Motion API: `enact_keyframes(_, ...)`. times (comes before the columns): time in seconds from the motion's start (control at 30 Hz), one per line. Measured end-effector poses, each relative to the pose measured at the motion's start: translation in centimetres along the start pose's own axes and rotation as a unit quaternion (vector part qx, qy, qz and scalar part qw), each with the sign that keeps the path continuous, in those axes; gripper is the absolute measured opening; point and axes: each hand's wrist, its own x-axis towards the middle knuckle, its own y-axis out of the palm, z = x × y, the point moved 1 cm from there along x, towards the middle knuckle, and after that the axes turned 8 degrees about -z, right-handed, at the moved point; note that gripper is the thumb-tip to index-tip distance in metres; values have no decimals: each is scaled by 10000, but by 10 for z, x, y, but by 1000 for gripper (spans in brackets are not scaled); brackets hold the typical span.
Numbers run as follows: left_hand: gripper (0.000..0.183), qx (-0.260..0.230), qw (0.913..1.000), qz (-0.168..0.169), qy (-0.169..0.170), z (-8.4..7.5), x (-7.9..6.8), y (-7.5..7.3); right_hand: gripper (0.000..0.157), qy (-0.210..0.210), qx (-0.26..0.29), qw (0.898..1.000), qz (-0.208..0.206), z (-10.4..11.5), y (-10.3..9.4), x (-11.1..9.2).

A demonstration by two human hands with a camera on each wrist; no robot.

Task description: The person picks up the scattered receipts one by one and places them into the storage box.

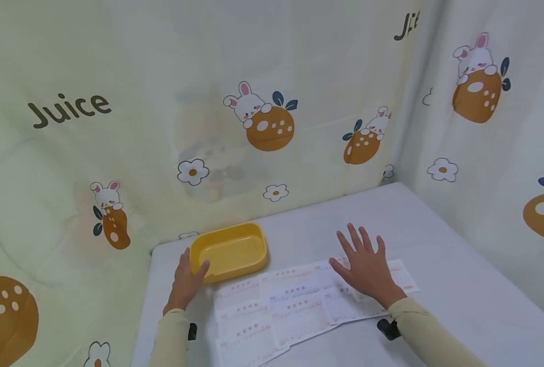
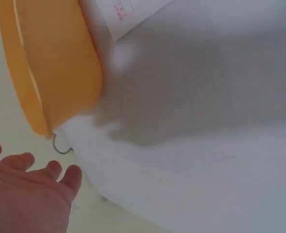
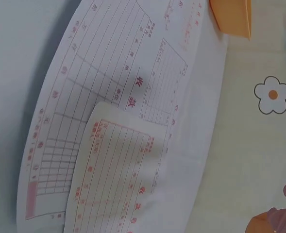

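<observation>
A yellow plastic tray (image 1: 230,257) rests at the table's back left. Beside its left end is my left hand (image 1: 186,281), thumb and fingers spread; the left wrist view shows these fingers (image 2: 50,170) just short of the tray wall (image 2: 67,63). Several white receipt forms (image 1: 297,318), printed in red and dark lines, lie overlapping in rows in front of the tray. Over the right-hand forms hovers my right hand (image 1: 367,267), palm down with fingers fanned out, holding nothing. In the right wrist view a smaller red-lined slip (image 3: 113,170) lies on a larger form (image 3: 84,87).
A white cloth covers the table (image 1: 441,285). Curtains (image 1: 153,127) printed with rabbits, oranges and flowers hang close behind it and along both sides. Dark wrist-worn devices (image 1: 388,329) sit under the sleeves.
</observation>
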Motion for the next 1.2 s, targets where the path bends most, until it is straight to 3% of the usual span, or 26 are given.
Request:
enact_keyframes(0.2, 99, 144, 9988, 444, -178, 14, 5, 2, 78, 71, -60, 9999, -87, -8, -6, -9)
enact_keyframes(0.33, 103, 181, 9966, 687, -427, 25, 1, 6, 79, 120, -91, 9999, -77, -15, -12, -15)
enact_keyframes(0.67, 109, -83, 9953, 619, -741, 35, -5, 16, 74, 275, 123, 9994, -166, -42, -24, -24)
enact_keyframes(0.9, 111, -331, 9942, 612, -817, 37, -7, 23, 66, 623, 278, 9972, 302, -77, -39, -31)
enact_keyframes(1.2, 113, -236, 9929, 697, -934, 33, -10, 21, 45, 906, 504, 9919, 739, -131, -41, -38)
